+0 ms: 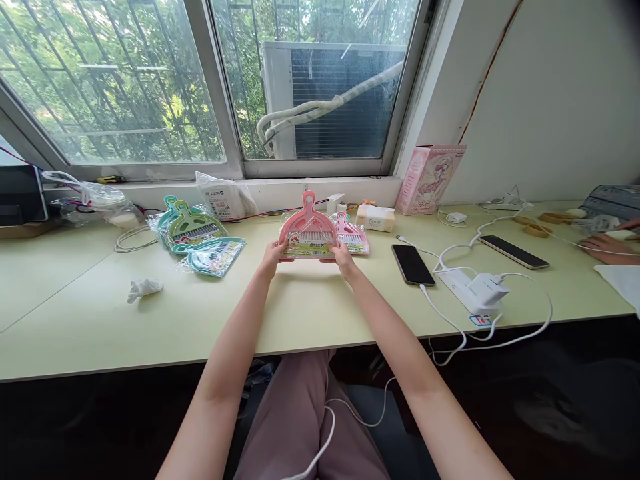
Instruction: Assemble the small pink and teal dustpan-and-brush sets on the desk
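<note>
A pink dustpan and brush set point(309, 233) in clear wrap is held up over the pale green table point(305, 313). My left hand point(275, 256) grips its left lower edge, and my right hand point(343, 259) grips the right lower edge. Just behind it on the right lies another wrapped pink set point(353, 237). To the left of my hands, green wrapped sets point(193, 223) are piled on the table, with a blue-green wrapped set point(216, 256) in front of them.
A crumpled tissue point(145, 289) lies at the left. On the right are a phone point(413, 265), a power strip point(465, 290) with white cables, and a second phone point(514, 252). A pink box point(430, 180) stands by the window. Another person's hand point(610, 248) rests at the far right.
</note>
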Tool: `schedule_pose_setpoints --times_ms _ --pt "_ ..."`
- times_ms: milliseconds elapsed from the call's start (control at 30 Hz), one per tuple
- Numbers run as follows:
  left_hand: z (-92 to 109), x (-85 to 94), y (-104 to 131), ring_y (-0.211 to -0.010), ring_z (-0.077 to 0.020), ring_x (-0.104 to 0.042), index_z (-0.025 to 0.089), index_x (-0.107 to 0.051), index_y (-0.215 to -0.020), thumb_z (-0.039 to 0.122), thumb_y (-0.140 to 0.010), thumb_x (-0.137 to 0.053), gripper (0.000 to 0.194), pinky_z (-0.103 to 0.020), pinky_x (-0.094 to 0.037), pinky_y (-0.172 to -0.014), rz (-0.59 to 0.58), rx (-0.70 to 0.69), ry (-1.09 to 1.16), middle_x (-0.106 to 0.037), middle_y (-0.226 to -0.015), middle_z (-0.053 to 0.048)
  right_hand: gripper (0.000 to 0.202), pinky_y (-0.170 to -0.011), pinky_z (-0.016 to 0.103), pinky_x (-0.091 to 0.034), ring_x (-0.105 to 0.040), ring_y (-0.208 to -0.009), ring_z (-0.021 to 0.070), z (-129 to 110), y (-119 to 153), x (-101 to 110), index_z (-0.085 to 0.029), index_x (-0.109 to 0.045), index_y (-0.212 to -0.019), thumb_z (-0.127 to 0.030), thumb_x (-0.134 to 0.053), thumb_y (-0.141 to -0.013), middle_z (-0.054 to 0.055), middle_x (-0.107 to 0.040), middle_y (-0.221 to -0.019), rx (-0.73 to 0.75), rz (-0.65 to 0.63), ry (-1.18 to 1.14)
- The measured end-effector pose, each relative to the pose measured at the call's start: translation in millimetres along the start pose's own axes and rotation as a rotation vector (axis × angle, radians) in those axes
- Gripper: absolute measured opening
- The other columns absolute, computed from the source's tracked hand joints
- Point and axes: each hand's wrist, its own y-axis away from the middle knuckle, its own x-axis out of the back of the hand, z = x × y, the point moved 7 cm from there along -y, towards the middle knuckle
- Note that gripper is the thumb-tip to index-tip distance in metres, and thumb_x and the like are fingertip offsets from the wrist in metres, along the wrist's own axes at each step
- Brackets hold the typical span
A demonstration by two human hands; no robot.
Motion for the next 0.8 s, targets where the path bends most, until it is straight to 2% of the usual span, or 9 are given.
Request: schedule_pose_setpoints --times_ms 100,333,500,633,800 --pt "-3.0 2.3 -2.0 -0.055 -0.0158 -0.067 0.01 -0.065 -0.089 0.042 -0.078 -0.075 0.035 -0.026 -0.057 -0.049 -0.005 0.006 -0.057 -0.07 -0.074 -0.007 0.012 -0.067 0.033 -0.067 -0.066 -0.099 0.0194 1.3 -0.9 -0.4 -0.019 -0.062 -0.1 -0.025 -0.059 -0.089 0.006 -0.069 -0.108 -0.02 -0.016 0.026" --pt "-6.8 -2.7 -2.6 -0.049 -0.0151 -0.066 0.011 -0.064 -0.095 0.041 -0.087 -0.065 0.031 -0.023 -0.053 -0.046 -0.006 -0.056 -0.094 -0.069 -0.073 -0.005 0.019 -0.061 0.031 -0.066 -0.065 -0.098 0.0194 2.0 -4.4 5.9 -0.019 -0.063 -0.099 -0.034 -0.064 -0.088 0.007 -0.066 -0.115 -0.055 -0.025 0.06" --pt "-5.6 -6.5 -1.8 -0.047 -0.0142 -0.065 0.01 -0.062 -0.094 0.046 -0.086 -0.066 0.038 -0.02 -0.05 -0.043 -0.009 -0.089 -0.068 -0.07 -0.073 -0.006 0.016 -0.064 0.03 -0.065 -0.066 -0.091 0.018 5.1 -10.7 13.1 -0.017 -0.065 -0.093 -0.033 -0.062 -0.09 0.006 -0.069 -0.104 -0.026 0.006 0.099" --pt "-4.3 -12.1 -0.2 -0.049 -0.0154 -0.067 0.009 -0.062 -0.095 0.052 -0.092 -0.055 0.043 -0.023 -0.053 -0.045 -0.021 -0.118 -0.059 -0.072 -0.076 -0.009 0.015 -0.068 0.035 -0.065 -0.068 -0.083 0.018 6.3 -13.4 17.2 -0.016 -0.064 -0.09 -0.028 -0.056 -0.093 0.007 -0.072 -0.098 -0.044 0.026 0.097" --pt "-4.0 -13.2 -0.1 -0.05 -0.0168 -0.067 0.009 -0.06 -0.096 0.049 -0.094 -0.052 0.041 -0.025 -0.054 -0.045 -0.035 -0.139 -0.073 -0.072 -0.077 -0.01 0.015 -0.068 0.036 -0.065 -0.069 -0.082 0.0185 5.5 -14.7 16.7 -0.016 -0.063 -0.088 -0.03 -0.058 -0.092 0.007 -0.072 -0.097 -0.038 0.011 0.121"
